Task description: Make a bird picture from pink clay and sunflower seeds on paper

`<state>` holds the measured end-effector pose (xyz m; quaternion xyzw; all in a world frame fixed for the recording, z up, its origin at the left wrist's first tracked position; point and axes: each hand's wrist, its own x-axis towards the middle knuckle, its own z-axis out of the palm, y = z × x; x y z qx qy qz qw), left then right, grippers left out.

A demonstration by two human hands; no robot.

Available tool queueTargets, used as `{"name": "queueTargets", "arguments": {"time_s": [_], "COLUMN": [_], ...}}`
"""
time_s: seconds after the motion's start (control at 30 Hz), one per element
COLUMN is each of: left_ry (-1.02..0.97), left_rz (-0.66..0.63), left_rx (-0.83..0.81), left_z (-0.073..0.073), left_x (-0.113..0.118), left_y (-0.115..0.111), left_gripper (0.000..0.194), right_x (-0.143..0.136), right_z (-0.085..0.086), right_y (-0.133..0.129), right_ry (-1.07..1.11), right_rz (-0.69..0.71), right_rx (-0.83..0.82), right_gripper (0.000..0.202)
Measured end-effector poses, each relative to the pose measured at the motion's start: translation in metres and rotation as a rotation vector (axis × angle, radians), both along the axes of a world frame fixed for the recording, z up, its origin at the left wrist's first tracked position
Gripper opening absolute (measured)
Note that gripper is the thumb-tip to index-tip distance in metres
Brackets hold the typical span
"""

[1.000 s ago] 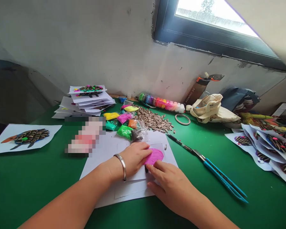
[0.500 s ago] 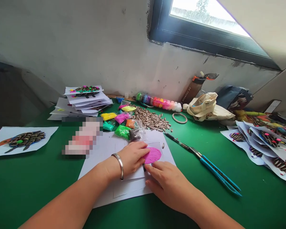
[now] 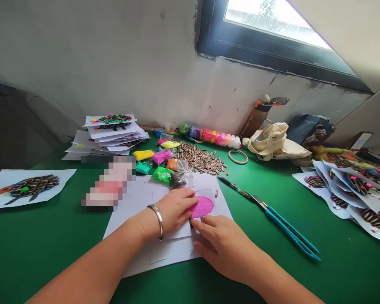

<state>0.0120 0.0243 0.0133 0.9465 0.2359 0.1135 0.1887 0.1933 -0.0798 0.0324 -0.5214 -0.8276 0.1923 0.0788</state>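
Observation:
A flat pink oval of modelling clay (image 3: pixel 203 207) lies on a small white card (image 3: pixel 180 232) over larger white paper (image 3: pixel 134 261). My left hand (image 3: pixel 176 211), with a silver bangle at the wrist, rests flat on the card, its fingertips at the oval's left edge. Below the oval, the index finger of my right hand (image 3: pixel 215 238) touches a small dark piece (image 3: pixel 191 223), apparently black clay. The thumb stands apart from that finger, and the other fingers are bent and partly hidden. Neither hand grips anything that I can see. One sunflower seed (image 3: pixel 216 194) sits on the card, right of the oval.
Bags of coloured clay (image 3: pixel 161 175) and a pile of sunflower seeds (image 3: pixel 201 157) lie beyond the paper. To the right are a pen (image 3: pixel 234 185), blue-handled tweezers (image 3: pixel 291 232) and a tape roll (image 3: pixel 238 156). Stacks of seed pictures (image 3: pixel 114 137) stand left and right.
The view has shifted very slightly. Both hands stay in nearly the same place at the pink oval, and nothing has been taken up or let go.

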Motion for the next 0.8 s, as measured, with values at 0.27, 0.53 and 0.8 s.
{"name": "queueTargets", "arguments": {"time_s": [0.27,0.53,0.8], "left_ry": [0.010,0.000,0.015], "left_rz": [0.003,0.007,0.002], "left_rx": [-0.012,-0.006,-0.002], "left_z": [-0.0003,-0.0029,-0.0027], "left_x": [0.0004,-0.0005,0.0005], "left_y": [-0.0003,0.0000,0.0009], "left_gripper": [0.026,0.027,0.026], "right_x": [0.0016,0.0007,-0.0014], "right_z": [0.0013,0.0007,0.0001], "right_y": [0.0000,-0.0018,-0.0017], "right_ry": [0.016,-0.011,-0.042], "right_rz": [-0.014,0.016,0.036], "right_rx": [-0.005,0.012,0.015], "right_gripper": [0.026,0.027,0.033]}}
